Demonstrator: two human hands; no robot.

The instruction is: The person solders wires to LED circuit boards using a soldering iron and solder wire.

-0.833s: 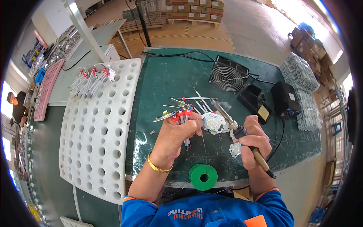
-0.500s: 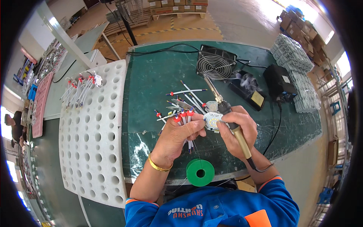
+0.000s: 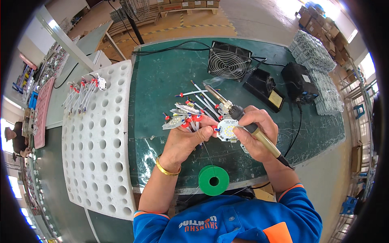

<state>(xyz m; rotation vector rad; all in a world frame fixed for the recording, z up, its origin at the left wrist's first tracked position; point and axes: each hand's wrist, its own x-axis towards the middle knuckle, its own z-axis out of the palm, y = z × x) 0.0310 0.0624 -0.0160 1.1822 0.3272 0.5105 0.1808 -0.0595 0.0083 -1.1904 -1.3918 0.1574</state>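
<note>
My left hand [image 3: 183,142] is closed around white wires with red collars [image 3: 196,118], some joined to small white LED boards [image 3: 174,122] that stick out past its fingers. Between my two hands sits another white LED board [image 3: 227,131]; a red-collared wire in my left fingertips meets its left edge. My right hand [image 3: 261,135] pinches this board's right side with thumb and fingers while gripping a soldering iron [image 3: 264,145]. The iron's metal tip points up and left, away from the board. More loose white wires [image 3: 202,95] lie beyond my hands.
A green solder spool [image 3: 214,180] stands near the front edge. At the back are a black fan [image 3: 229,65], an iron stand with sponge [image 3: 265,91] and a black power box [image 3: 299,83]. Stacked boards [image 3: 312,52] rise at right. A holed white foam panel [image 3: 97,154] lies left.
The iron's tip has swung left, toward my left side. The LED board and wire end have come together, and more boards fan out beyond my left hand. Smoke near the iron stand has thinned.
</note>
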